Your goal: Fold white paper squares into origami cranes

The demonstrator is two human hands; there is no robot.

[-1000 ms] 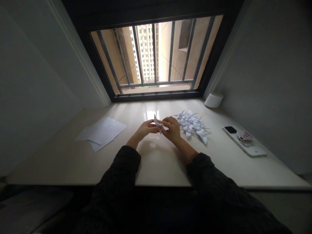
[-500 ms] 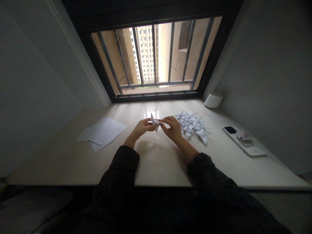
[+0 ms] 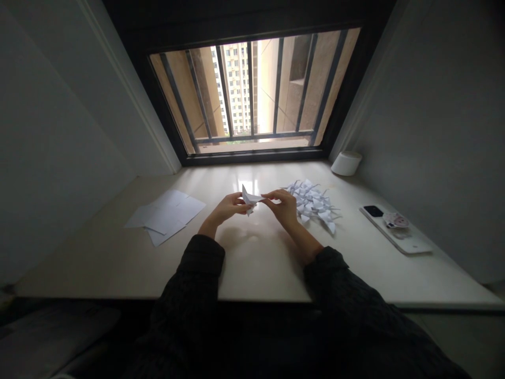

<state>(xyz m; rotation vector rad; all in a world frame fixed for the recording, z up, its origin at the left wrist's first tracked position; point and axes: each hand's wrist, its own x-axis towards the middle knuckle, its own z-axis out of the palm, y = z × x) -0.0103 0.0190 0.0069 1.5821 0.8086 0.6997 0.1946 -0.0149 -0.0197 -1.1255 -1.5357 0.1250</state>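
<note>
A white folded paper crane point(image 3: 250, 198) is held above the sill between both hands. My left hand point(image 3: 226, 208) pinches its left side, fingers closed on the paper. With thumb and fingertips, my right hand point(image 3: 282, 205) grips the thin pointed end on the right. One wing points upward toward the window. Just beyond my right hand lies a pile of folded paper cranes point(image 3: 311, 200), partly hidden by that hand.
White paper sheets point(image 3: 173, 210) lie overlapping on the left of the pale sill point(image 3: 260, 268). To the right is a phone point(image 3: 394, 230) with a round grip on its back. A white round object point(image 3: 346, 163) stands in the far right corner, beside the barred window point(image 3: 252, 95).
My right hand has drawn slightly right, from over the crane's body to its pointed end, so more of the crane shows. My left hand keeps its hold.
</note>
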